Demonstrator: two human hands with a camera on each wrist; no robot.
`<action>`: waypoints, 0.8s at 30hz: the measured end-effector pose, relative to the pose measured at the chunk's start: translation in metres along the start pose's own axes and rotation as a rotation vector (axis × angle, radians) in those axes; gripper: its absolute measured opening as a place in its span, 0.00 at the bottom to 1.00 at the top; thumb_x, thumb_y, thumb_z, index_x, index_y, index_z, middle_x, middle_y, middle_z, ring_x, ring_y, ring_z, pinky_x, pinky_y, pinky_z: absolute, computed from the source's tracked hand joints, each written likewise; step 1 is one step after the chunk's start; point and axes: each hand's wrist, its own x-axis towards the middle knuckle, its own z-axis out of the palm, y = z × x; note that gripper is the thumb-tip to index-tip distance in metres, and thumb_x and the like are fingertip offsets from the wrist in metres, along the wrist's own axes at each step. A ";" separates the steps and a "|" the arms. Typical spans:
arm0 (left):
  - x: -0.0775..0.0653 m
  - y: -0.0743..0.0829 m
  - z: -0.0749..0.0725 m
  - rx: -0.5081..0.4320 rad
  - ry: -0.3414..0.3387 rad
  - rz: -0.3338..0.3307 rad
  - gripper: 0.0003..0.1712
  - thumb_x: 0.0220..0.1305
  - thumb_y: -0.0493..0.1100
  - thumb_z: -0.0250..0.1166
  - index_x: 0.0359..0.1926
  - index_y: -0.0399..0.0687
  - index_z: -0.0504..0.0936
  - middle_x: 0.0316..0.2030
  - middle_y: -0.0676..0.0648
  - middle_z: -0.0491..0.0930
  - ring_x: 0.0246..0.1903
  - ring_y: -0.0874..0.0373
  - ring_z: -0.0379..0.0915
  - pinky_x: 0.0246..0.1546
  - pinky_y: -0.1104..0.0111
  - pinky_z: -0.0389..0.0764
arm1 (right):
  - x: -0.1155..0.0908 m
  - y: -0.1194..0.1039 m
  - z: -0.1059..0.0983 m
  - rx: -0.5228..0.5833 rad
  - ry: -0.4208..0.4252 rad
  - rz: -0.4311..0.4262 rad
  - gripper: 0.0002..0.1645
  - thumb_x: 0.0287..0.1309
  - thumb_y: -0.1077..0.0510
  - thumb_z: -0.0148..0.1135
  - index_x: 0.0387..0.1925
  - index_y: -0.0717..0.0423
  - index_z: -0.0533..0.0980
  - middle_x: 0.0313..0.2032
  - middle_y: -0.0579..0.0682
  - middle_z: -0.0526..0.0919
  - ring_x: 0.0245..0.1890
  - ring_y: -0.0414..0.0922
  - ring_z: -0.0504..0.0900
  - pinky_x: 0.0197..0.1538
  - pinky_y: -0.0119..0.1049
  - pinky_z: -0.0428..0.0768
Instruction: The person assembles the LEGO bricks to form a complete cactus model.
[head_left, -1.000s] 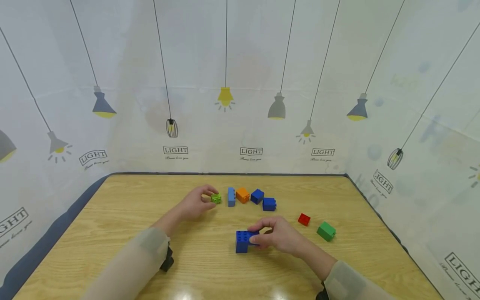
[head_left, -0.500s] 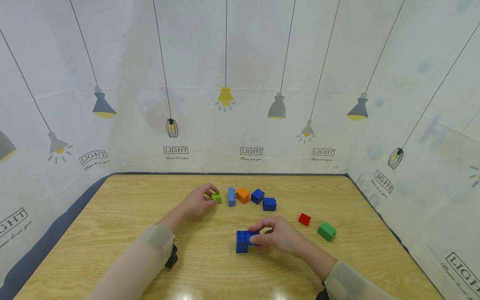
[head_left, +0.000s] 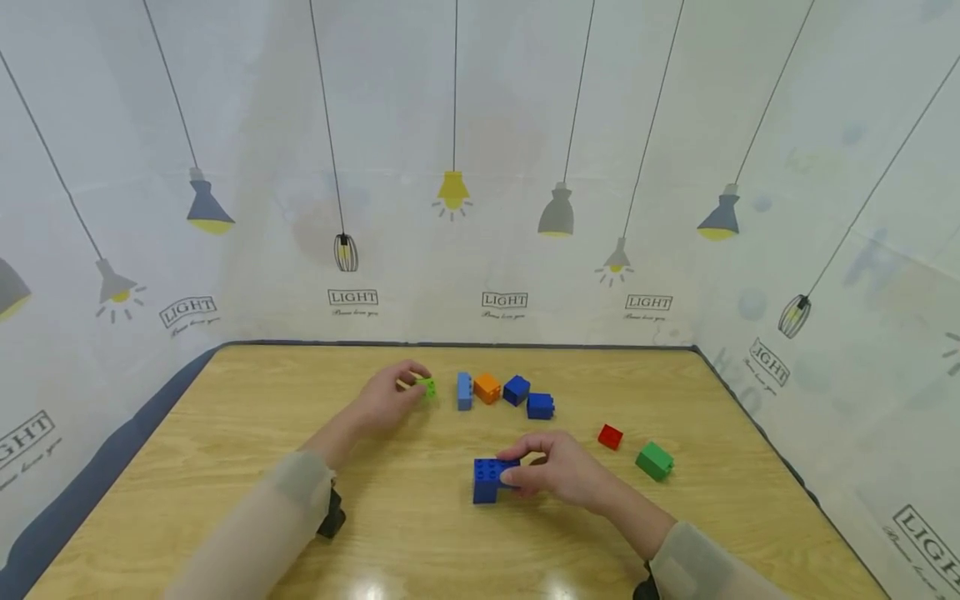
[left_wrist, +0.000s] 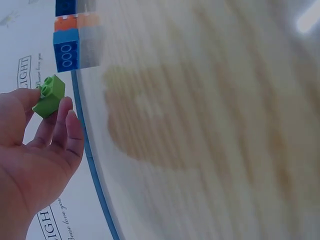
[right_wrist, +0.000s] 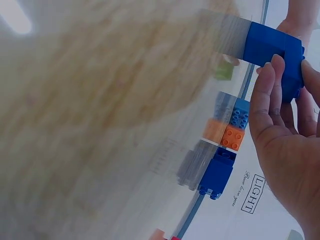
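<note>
My left hand (head_left: 388, 398) pinches a lime-green toy brick (left_wrist: 50, 96) between thumb and fingers, at the far left of the brick row. Its round studs show in the left wrist view. My right hand (head_left: 562, 471) grips the right end of a blue L-shaped block piece (head_left: 485, 481), thumb in front and fingers behind. The left part of that piece reaches down to the table, studs up, while the right part is partly covered by the fingers.
Along the back of the wooden table (head_left: 225, 433) stand a light-blue brick (head_left: 464, 392), an orange brick (head_left: 487, 388) and two dark-blue bricks (head_left: 540, 406). A red brick (head_left: 611, 437) and a green brick (head_left: 655, 461) lie to the right. A printed cloth wall (head_left: 420, 275) encloses the table.
My left hand has drawn a little left and away from the light-blue brick with the lime-green brick, which is now turned differently. The right hand and blue piece have stayed in place.
</note>
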 end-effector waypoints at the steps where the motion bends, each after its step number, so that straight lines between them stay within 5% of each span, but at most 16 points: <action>1: -0.002 0.000 -0.002 -0.016 0.004 0.009 0.16 0.83 0.47 0.62 0.65 0.56 0.82 0.60 0.39 0.82 0.51 0.49 0.84 0.48 0.59 0.85 | 0.000 -0.001 0.000 -0.004 0.001 0.000 0.18 0.69 0.54 0.77 0.57 0.56 0.88 0.57 0.54 0.88 0.43 0.48 0.93 0.50 0.46 0.94; 8: -0.013 0.000 -0.012 -0.111 -0.010 0.045 0.19 0.85 0.46 0.60 0.70 0.49 0.80 0.58 0.37 0.82 0.51 0.45 0.89 0.45 0.58 0.89 | -0.001 -0.002 0.000 -0.026 0.000 -0.005 0.19 0.70 0.53 0.76 0.57 0.56 0.88 0.56 0.53 0.88 0.43 0.47 0.93 0.50 0.45 0.94; 16: -0.021 -0.001 -0.014 -0.271 -0.036 0.048 0.23 0.85 0.43 0.60 0.74 0.45 0.79 0.72 0.33 0.76 0.56 0.41 0.89 0.53 0.53 0.93 | -0.001 -0.001 -0.001 -0.015 -0.003 -0.005 0.19 0.70 0.53 0.77 0.57 0.57 0.88 0.57 0.54 0.89 0.43 0.46 0.93 0.50 0.45 0.94; 24: -0.030 0.009 -0.012 -0.327 -0.030 0.051 0.24 0.83 0.43 0.63 0.74 0.43 0.79 0.64 0.32 0.79 0.57 0.36 0.87 0.56 0.51 0.91 | -0.001 -0.002 0.000 -0.012 0.004 -0.002 0.19 0.70 0.53 0.77 0.57 0.57 0.88 0.56 0.53 0.88 0.43 0.46 0.93 0.50 0.45 0.94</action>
